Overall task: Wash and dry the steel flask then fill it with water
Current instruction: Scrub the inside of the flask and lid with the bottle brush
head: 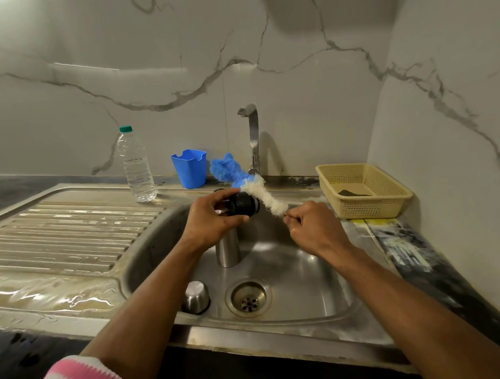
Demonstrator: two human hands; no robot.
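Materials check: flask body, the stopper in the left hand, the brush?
Flask body: brushed steel, judging by its dull grey sheen with soft reflections. Stopper: black, matte, probably plastic. Brush: fluffy white and blue bristles, likely synthetic fibre; the thin stem looks like wire, mostly hidden in the right hand.

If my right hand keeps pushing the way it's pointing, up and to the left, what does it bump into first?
Probably the black flask stopper that the left hand grips; the right hand pinches the blue-and-white bottle brush beside it. Depth is unclear, so the hand could pass behind it.

Brushed steel flask (227, 251), glossy sink (303, 275)
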